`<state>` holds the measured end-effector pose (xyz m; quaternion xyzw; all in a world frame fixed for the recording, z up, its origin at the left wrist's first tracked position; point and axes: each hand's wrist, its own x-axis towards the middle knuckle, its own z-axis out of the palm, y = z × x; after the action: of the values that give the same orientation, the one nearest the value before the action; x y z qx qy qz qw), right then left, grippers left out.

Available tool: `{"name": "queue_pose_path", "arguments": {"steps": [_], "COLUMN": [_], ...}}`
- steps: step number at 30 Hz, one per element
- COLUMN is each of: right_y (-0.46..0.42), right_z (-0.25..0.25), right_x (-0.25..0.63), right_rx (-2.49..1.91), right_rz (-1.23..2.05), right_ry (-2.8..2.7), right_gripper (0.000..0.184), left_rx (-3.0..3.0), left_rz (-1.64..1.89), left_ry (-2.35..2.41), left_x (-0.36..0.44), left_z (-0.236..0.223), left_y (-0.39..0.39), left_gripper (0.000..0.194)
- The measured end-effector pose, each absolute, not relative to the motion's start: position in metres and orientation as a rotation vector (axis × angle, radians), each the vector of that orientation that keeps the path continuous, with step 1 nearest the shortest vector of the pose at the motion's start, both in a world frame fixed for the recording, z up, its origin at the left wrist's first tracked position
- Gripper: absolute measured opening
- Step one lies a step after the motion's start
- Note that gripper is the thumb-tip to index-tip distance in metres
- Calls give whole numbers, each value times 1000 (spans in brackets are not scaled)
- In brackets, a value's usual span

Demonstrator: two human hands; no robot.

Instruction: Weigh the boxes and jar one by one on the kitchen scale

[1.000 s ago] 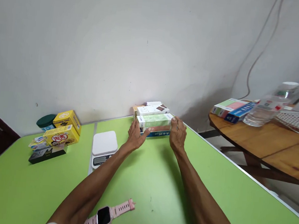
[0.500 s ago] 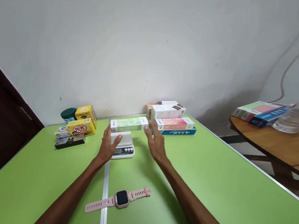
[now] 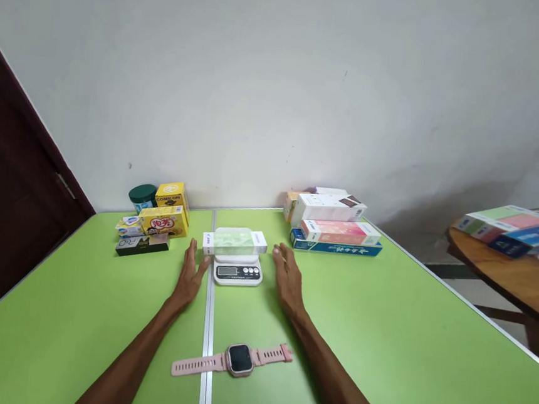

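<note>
A long pale green box [image 3: 234, 242] lies across the white kitchen scale [image 3: 237, 271] in the middle of the green table [image 3: 403, 339]. My left hand [image 3: 190, 277] is flat and open just left of the scale, fingertips close to the box's left end. To the right of the scale my right hand [image 3: 287, 280] is open too, a short gap from the box. Neither hand holds anything.
A stack of boxes [image 3: 336, 227] sits at the back right, a pile of yellow boxes and a green jar [image 3: 155, 219] at the back left. A pink smartwatch [image 3: 239, 359] lies near me. A wooden table [image 3: 508, 273] with boxes stands at right; a dark door [image 3: 6, 191] at left.
Both hands lifted the green box off the right stack, carried it left, set it on the scale and let go. My view swung left.
</note>
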<state>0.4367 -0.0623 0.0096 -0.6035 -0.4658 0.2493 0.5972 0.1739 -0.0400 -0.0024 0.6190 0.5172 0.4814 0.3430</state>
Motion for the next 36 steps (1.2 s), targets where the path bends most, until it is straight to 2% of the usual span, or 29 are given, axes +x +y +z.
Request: {"name": "queue_pose_path", "arguments": {"steps": [8, 13, 19, 24, 27, 30, 36], "right_y": [-56, -59, -60, -68, -67, -54, -12], "right_z": [-12, -3, 9, 22, 37, 56, 87], "right_x": [460, 449, 423, 407, 382, 340, 242], "right_rx": [-1490, -1475, -1421, -1383, -1301, -1218, -1057], "right_rz": [476, 525, 655, 696, 711, 752, 875], "right_ry": [-1130, -1177, -1258, -1205, -1235, -1311, -1460], "right_gripper": [77, 82, 97, 98, 93, 97, 98], "left_rx": [1492, 1612, 1773, 1724, 1719, 1700, 1479], "left_rz": [1318, 1283, 1217, 1354, 1575, 1776, 1910], "left_ry": [1359, 1400, 1356, 1339, 1367, 1424, 1602], "left_x": [161, 169, 192, 194, 177, 143, 53], "left_z": [2, 0, -2, 9, 28, 47, 62], "left_y": [-38, -42, -53, -63, -64, -58, -33], "left_gripper": [104, 95, 89, 87, 85, 81, 78]}}
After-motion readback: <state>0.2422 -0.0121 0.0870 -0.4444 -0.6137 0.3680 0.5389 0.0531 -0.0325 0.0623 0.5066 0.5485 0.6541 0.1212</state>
